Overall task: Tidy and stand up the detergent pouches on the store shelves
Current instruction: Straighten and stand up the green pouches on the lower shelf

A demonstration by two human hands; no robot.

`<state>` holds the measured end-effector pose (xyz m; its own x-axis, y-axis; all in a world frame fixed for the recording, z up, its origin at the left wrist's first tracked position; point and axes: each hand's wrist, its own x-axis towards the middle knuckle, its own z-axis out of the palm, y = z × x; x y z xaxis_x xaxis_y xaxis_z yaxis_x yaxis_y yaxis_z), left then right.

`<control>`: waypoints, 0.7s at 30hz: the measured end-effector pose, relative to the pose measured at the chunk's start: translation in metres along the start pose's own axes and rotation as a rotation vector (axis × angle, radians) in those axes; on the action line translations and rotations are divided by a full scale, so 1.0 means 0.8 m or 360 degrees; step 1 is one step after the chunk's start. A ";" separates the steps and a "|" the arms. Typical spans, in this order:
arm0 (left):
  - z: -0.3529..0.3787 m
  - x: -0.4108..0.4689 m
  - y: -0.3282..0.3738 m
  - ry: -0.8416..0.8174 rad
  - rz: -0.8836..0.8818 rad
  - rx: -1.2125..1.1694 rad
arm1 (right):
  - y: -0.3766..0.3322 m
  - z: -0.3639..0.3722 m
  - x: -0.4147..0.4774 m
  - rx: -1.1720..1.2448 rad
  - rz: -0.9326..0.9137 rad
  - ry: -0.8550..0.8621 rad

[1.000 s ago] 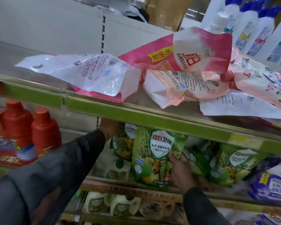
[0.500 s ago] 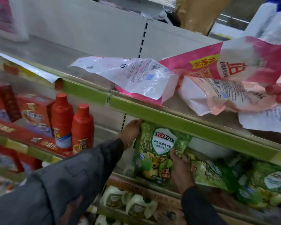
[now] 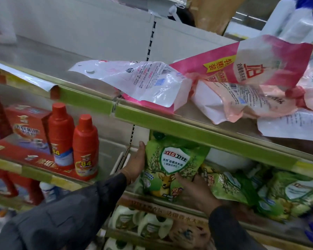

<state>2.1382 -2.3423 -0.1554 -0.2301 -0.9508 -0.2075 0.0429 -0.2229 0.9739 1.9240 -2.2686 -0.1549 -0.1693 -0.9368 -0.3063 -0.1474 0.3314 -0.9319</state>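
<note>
A green detergent pouch [image 3: 172,163] with a deer picture stands upright at the left end of the middle shelf. My left hand [image 3: 135,162] lies flat against its left edge. My right hand [image 3: 195,190] grips its lower right corner. More green pouches [image 3: 242,188] lie slumped to its right on the same shelf. On the upper shelf several pink and white pouches lie flat in a heap: a white-backed one [image 3: 143,80], a pink one [image 3: 260,62] on top, a pale one [image 3: 238,101] under it.
Green price rails [image 3: 170,123] edge the upper shelf. Two red bottles [image 3: 74,143] and red boxes [image 3: 23,123] stand on the left bay's shelf. White and blue bottles [image 3: 296,18] are at the top right. White bottles [image 3: 143,224] fill the lower shelf.
The view has swung left and closer. The green pouch stands straighter, with my left hand now flat along its side and my right hand lower on its corner.
</note>
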 end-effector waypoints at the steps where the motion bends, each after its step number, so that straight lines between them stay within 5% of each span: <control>1: 0.000 0.001 -0.004 0.0001 -0.0034 0.0025 | 0.003 0.005 -0.001 0.0030 0.0071 -0.0007; 11: 0.022 0.030 0.007 -0.0014 -0.0281 -0.0275 | -0.004 -0.001 0.021 0.0155 0.0161 -0.0238; 21: -0.003 0.036 0.023 0.0037 -0.0032 -0.0266 | -0.018 0.036 0.058 0.0068 0.0141 -0.0301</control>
<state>2.1346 -2.3738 -0.1440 -0.2100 -0.9501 -0.2305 0.2003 -0.2726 0.9411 1.9463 -2.3196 -0.1614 0.0067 -0.9099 -0.4148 -0.0981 0.4122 -0.9058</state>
